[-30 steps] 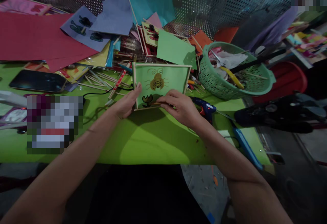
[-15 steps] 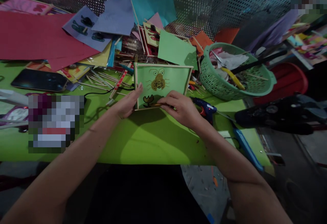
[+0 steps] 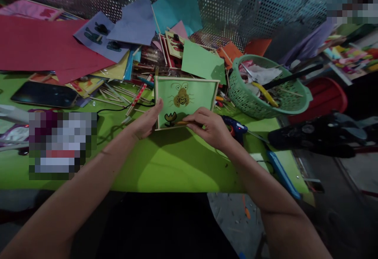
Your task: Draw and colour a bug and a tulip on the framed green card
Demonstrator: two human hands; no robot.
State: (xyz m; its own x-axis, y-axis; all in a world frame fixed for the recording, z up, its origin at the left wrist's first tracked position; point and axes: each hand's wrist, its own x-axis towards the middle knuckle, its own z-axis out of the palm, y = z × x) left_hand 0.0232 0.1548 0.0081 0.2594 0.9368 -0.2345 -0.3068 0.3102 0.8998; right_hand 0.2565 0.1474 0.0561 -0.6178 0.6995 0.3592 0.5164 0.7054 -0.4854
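Note:
A green picture with a thin wooden stick frame point(image 3: 201, 91) is tilted up above the table, showing a brown bug figure point(image 3: 181, 97) with big eyes. Lower left on it is a small brown, dark-edged, jagged-topped shape point(image 3: 170, 118). My left hand point(image 3: 149, 121) grips the frame's left side, thumb over the front. At the lower right of the picture, my right hand point(image 3: 208, 125) pinches a slim orange-brown piece point(image 3: 180, 123), its tip close to the jagged shape. My fingers hide part of this piece, so its exact kind is unclear.
A blue glue gun point(image 3: 236, 127) lies right of my right hand. Behind it stands a green basket point(image 3: 245, 103) holding scissors and scraps. Coloured paper point(image 3: 203, 62) and loose sticks point(image 3: 110, 95) are piled along the back. A phone point(image 3: 44, 94) lies at left.
The camera view has shifted slightly. Both hands keep their hold, and my right hand's fingers sit a little farther right along the picture, with more of the orange-brown piece showing.

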